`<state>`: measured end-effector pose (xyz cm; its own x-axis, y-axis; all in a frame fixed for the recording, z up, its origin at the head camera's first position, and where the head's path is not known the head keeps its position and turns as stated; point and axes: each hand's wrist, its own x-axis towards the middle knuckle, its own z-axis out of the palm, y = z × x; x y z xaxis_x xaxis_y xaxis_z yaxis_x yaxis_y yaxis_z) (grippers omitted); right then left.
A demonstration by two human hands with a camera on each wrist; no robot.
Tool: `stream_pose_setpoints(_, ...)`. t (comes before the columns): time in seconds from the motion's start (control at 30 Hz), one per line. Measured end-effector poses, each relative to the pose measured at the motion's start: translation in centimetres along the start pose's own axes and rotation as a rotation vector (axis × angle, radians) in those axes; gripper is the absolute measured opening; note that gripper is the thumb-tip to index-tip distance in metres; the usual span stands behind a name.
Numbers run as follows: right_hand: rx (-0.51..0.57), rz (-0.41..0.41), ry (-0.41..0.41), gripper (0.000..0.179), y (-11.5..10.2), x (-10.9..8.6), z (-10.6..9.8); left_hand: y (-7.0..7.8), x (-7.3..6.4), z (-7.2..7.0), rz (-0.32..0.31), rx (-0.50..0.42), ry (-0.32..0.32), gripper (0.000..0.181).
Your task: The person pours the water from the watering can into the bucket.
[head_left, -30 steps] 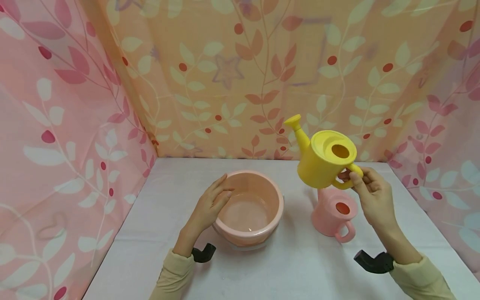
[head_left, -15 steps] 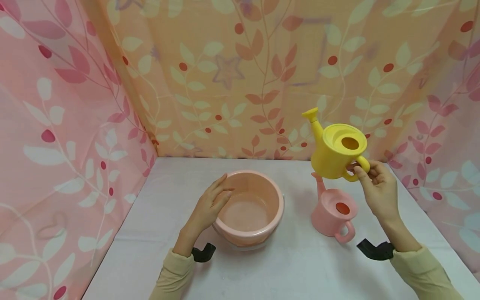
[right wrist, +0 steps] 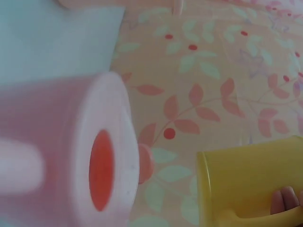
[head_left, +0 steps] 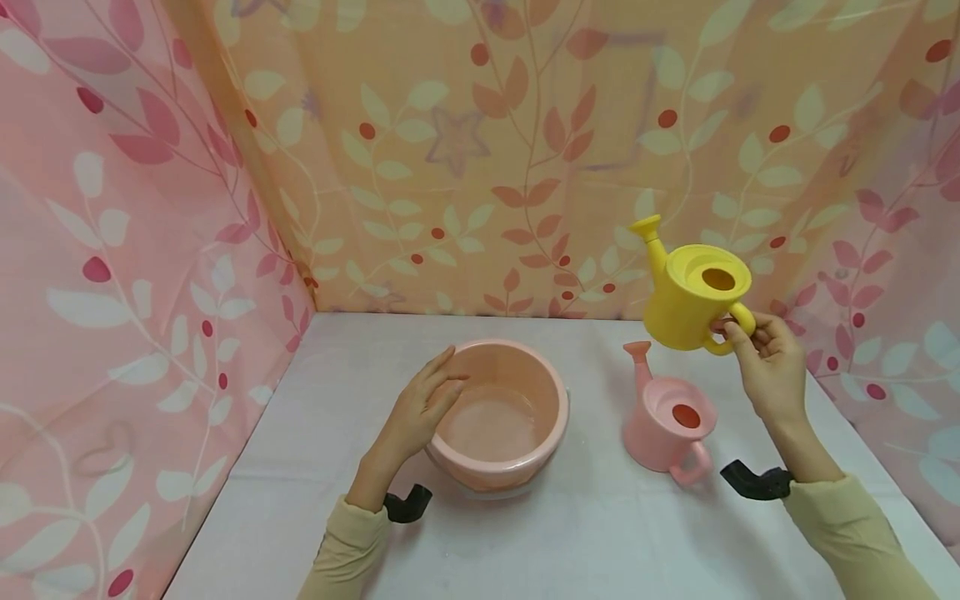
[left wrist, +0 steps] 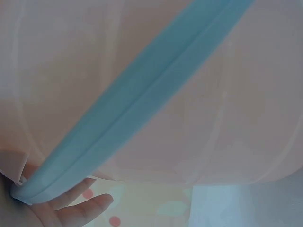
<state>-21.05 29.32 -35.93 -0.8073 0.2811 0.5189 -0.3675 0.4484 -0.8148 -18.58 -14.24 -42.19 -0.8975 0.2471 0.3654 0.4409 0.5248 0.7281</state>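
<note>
Table (head_left: 600, 533): white | backdrop (head_left: 487, 158): floral | right hand (head_left: 774, 367): grips yellow watering can (head_left: 686, 302) | left hand (head_left: 414, 410): relaxed

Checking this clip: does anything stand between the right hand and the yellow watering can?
Nothing visible does: the right hand grips the yellow watering can directly by its handle. The pink watering can stands on the table, outside that grip.

sleeves (head_left: 851, 525): pale khaki, creased | wrist-worn pieces (head_left: 763, 484): black, bent | hands (head_left: 415, 412): bare
</note>
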Motion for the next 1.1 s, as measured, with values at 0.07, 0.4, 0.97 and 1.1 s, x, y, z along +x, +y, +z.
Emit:
stream_pose_setpoints(0.07, -0.005, 0.009, -0.001, 0.025, 0.4, 0.2, -0.1, 0.0, 0.0, 0.0, 0.001, 0.000, -0.002, 0.039)
stream_pose_setpoints(0.4, -0.025, 0.027, 0.025, 0.027, 2.9, 1.1, -0.4, 0.1, 0.0, -0.1, 0.006, -0.004, -0.007, 0.039)
stream_pose_setpoints(0.97, -0.074, 0.106, 0.016, 0.022, 9.1, 2.0, -1.6, 0.2, -0.1, -0.1, -0.001, -0.006, -0.006, 0.039)
stream_pose_setpoints(1.1, -0.079, 0.106, -0.008, 0.023, 10.3, 2.1, -1.9, 0.2, -0.1, -0.1, -0.006, -0.011, -0.006, 0.040)
